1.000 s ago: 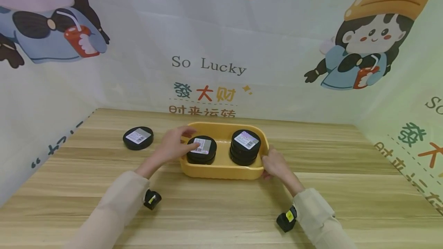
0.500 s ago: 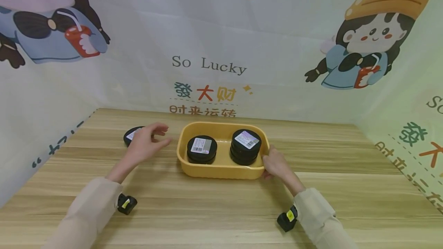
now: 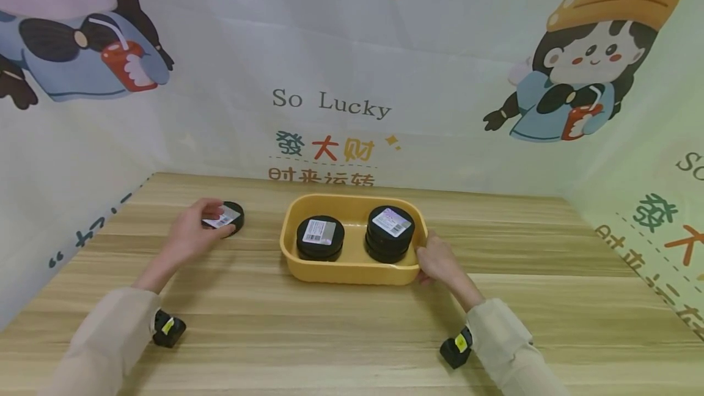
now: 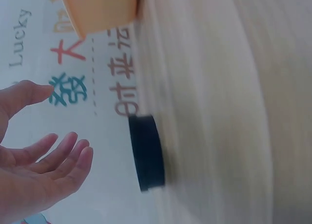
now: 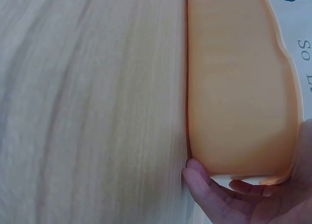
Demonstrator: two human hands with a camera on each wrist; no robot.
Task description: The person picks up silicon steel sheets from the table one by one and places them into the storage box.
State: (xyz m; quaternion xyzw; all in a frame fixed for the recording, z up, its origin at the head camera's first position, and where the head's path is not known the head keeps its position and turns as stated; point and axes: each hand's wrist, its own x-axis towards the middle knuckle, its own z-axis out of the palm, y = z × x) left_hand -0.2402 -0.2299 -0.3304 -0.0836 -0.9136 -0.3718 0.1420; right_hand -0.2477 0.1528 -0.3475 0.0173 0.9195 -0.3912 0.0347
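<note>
A flat, round black container (image 3: pixel 238 223) with a label on top lies on the table at the left. My left hand (image 3: pixel 189 231) is over its near side with thumb and fingers spread; in the left wrist view a gap separates the hand (image 4: pixel 44 170) from the black container (image 4: pixel 147 153). My right hand (image 3: pixel 438 258) holds the right end of a yellow plastic bin (image 3: pixel 354 274), its fingers curled against the end wall (image 5: pixel 243 112) in the right wrist view. Inside stand a left stack (image 3: pixel 320 238) and a taller right stack (image 3: pixel 389 234) of similar black containers.
A wood-grain table (image 3: pixel 352 335) carries everything. Behind it and at both sides hangs a white printed cloth (image 3: pixel 220 78). A small black camera is strapped at each wrist.
My left hand has left the left stack in the bin and moved leftward to the lone black container. My right hand and the bin have stayed in place.
</note>
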